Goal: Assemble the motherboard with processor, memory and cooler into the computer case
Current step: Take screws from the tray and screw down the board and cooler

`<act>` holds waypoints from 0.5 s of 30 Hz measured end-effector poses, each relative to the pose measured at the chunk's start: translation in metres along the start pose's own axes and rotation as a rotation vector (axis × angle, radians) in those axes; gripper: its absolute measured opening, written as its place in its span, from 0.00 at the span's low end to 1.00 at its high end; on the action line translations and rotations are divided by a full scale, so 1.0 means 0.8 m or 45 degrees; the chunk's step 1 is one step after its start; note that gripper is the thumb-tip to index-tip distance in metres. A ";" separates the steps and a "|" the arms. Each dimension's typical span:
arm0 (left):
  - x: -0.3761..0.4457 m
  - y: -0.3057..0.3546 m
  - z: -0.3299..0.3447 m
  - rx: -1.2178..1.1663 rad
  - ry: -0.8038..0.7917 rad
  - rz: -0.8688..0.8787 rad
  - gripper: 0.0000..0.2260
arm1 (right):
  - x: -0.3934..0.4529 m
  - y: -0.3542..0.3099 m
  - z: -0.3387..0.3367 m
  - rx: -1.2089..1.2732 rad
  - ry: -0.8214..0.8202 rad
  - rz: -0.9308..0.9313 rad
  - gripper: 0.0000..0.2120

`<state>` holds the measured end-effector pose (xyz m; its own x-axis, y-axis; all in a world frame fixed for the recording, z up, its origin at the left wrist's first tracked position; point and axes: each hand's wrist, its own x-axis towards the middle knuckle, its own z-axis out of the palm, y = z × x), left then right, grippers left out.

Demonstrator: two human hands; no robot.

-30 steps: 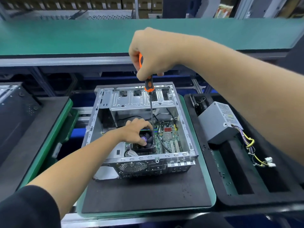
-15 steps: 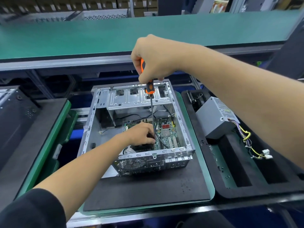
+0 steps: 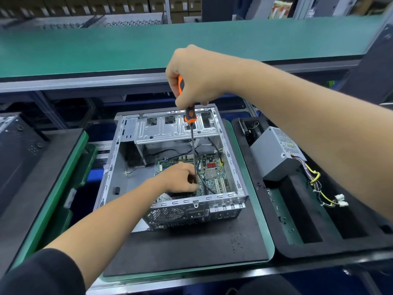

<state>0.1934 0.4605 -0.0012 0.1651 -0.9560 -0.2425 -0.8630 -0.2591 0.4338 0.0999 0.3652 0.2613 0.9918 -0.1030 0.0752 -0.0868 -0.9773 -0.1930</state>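
Head view, green motherboard [image 3: 214,177] inside case [image 3: 234,167]

One computer case [image 3: 127,167], open at the top; one motherboard [image 3: 214,175] inside it; one screwdriver [image 3: 190,116], orange and black handle; two hands in view: one right hand [image 3: 195,75], one left hand [image 3: 180,177]; one grey power supply unit [image 3: 274,154]; one black foam tray [image 3: 319,241] bearing it; one black mat [image 3: 180,248] beneath the case; one green conveyor belt [image 3: 127,45].
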 end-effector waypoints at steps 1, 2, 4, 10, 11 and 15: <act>0.000 0.000 0.000 0.016 -0.005 0.003 0.09 | 0.000 0.001 0.001 0.001 -0.002 -0.002 0.04; 0.001 0.000 0.001 0.040 -0.007 0.008 0.09 | 0.001 0.001 0.001 0.006 -0.005 -0.001 0.04; 0.002 0.001 0.002 0.076 0.000 0.014 0.10 | 0.003 0.002 0.000 0.021 -0.005 0.000 0.04; 0.001 0.003 0.001 0.037 -0.018 -0.003 0.09 | 0.003 0.004 -0.004 0.040 0.010 -0.014 0.04; 0.001 0.004 0.001 0.040 -0.021 0.000 0.09 | 0.003 0.004 -0.005 0.041 0.008 -0.012 0.04; 0.002 0.007 0.003 0.104 0.013 0.025 0.08 | 0.001 0.003 -0.003 0.037 0.004 -0.010 0.04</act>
<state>0.1879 0.4582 -0.0008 0.1521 -0.9622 -0.2258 -0.9022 -0.2285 0.3658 0.1005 0.3621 0.2636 0.9921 -0.0963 0.0799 -0.0766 -0.9722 -0.2211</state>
